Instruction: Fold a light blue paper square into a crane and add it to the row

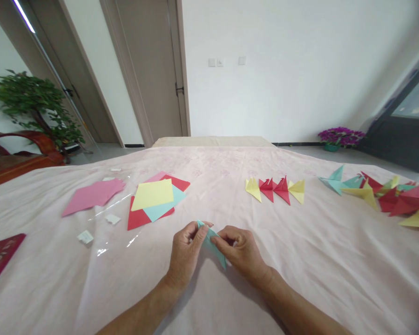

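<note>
A folded light-blue paper (216,251), narrow and pointed at its ends, is held over the table between both my hands. My left hand (185,251) pinches its upper left end between thumb and fingers. With thumb and forefinger my right hand (243,251) grips it near the middle. Beyond my hands and to the right stands a row of folded paper cranes, yellow and red, among them a red crane (282,190). Ahead and to the left lies a stack of square sheets, with a yellow sheet (153,194) on top.
A pale pink tablecloth (223,172) covers the table. Pink sheets (94,197) lie at the left near clear plastic film and white scraps (85,237). A dark red printed item (2,258) sits at the left edge. Mixed folded papers (405,200) pile up at the far right.
</note>
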Demonstrator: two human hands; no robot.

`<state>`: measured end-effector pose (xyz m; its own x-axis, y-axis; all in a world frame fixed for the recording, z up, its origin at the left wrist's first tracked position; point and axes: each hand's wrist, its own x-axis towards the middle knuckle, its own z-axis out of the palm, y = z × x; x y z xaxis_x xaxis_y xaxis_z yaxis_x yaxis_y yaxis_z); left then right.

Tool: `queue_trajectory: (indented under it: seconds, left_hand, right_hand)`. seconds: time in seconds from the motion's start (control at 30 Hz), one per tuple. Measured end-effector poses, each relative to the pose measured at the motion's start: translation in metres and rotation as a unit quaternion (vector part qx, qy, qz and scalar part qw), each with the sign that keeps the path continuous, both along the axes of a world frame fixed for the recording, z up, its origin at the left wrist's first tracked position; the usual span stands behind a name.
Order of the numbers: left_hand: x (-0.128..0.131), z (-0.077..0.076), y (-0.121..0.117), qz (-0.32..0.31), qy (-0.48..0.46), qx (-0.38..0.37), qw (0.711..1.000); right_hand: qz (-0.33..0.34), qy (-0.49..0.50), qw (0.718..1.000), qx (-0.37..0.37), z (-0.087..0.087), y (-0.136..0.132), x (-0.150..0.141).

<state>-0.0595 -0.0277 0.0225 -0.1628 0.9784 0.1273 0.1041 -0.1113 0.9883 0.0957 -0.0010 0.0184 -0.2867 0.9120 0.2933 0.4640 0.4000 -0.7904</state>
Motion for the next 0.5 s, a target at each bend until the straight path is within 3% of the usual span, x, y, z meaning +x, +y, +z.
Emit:
queue_trajectory:
  seconds: [0.27,0.5]
  left_hand:
    - [0.000,0.005,0.000,0.028,-0.028,0.005,0.999]
    - [0.001,-0.002,0.005,0.013,0.001,0.006,1.000]
  right_hand:
    - [0.061,0.073,0.991,-0.097,0.004,-0.004,-0.004]
    - [0.044,0.123,0.977,-0.169,-0.008,0.000,-0.008]
